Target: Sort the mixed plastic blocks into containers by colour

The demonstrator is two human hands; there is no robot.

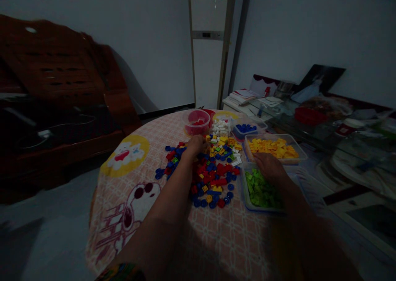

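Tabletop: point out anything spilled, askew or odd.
The brick heap stands out: mixed colours lie loose on the cloth, while the yellow-brick tub and green-brick tub each appear single-coloured. Nothing looks tipped; it's too dim to judge damage.

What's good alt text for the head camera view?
A person's left hand is at a pile of mixed toy bricks on a patterned tablecloth, while the right hand is beside yellow bricks and green bricks in separate boxes. Beyond, blue bricks sit in another box, red bricks in a round tub.
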